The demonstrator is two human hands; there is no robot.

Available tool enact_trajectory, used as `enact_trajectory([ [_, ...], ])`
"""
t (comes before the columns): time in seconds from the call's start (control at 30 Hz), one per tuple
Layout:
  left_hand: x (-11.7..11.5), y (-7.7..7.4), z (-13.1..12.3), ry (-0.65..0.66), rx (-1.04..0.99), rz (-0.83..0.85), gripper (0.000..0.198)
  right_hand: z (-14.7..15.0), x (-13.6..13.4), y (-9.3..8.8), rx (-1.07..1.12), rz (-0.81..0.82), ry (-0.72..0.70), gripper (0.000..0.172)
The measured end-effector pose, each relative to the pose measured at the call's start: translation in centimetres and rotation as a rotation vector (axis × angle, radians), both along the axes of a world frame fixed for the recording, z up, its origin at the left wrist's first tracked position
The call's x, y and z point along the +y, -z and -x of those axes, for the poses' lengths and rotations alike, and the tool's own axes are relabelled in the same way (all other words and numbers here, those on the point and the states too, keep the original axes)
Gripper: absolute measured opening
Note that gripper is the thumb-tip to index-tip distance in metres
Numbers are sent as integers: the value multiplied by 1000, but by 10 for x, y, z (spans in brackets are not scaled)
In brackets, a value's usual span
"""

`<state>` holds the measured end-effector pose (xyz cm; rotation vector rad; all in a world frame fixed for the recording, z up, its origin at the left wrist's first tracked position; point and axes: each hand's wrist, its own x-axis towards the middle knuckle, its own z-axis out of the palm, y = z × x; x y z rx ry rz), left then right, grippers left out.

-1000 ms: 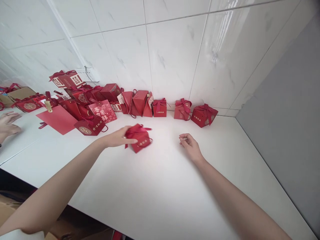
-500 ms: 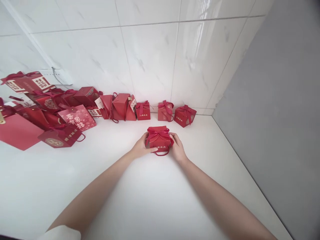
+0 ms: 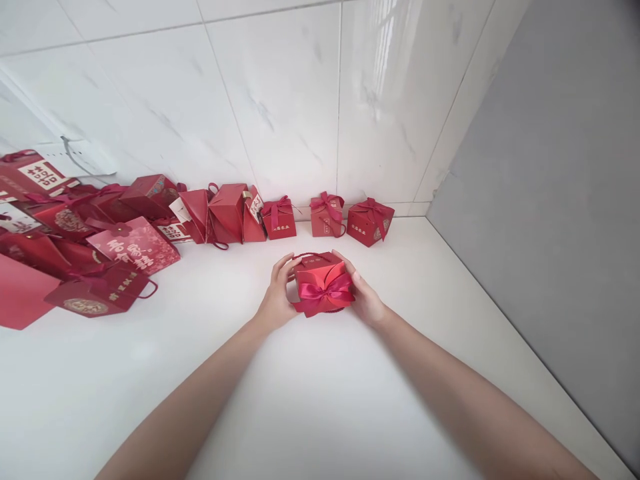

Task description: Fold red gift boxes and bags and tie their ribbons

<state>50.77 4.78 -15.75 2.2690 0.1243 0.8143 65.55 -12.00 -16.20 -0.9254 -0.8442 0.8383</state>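
Between my two hands is a small red gift box (image 3: pixel 323 273), tipped so that its bow-tied top faces me. A magenta ribbon bow (image 3: pixel 326 292) lies across the front, and a red cord handle arches over the far edge. My left hand (image 3: pixel 278 295) grips the box's left side, its fingers curled round the far corner. Against the right side presses my right hand (image 3: pixel 366 295), fingers along the far edge and thumb near the ribbon. Whether the box rests on the white tabletop (image 3: pixel 320 400) or is lifted slightly, I cannot tell.
Three bow-tied red boxes stand along the tiled wall: one left (image 3: pixel 280 219), one in the middle (image 3: pixel 327 217), one right (image 3: pixel 370 223). Larger red boxes (image 3: pixel 229 213) and a heap of red gift bags (image 3: pixel 135 247) fill the left. A grey panel (image 3: pixel 545 200) bounds the right.
The box has been tilted toward me between my hands, bringing its bow from the top to the front. My left thumb has left its front face. The view has shifted slightly.
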Motion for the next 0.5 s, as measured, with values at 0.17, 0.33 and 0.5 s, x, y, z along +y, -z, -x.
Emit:
enact_trajectory([
  [0.17, 2, 1, 0, 26, 106, 203, 103, 5, -4, -4, -98, 88, 3, 96],
  [0.33, 1, 0, -1, -27, 145, 258, 109, 8, -2, -4, -119, 135, 76, 83],
  [0.5, 0, -4, -2, -31, 147, 258, 106, 6, -1, -1, -108, 155, 99, 77],
])
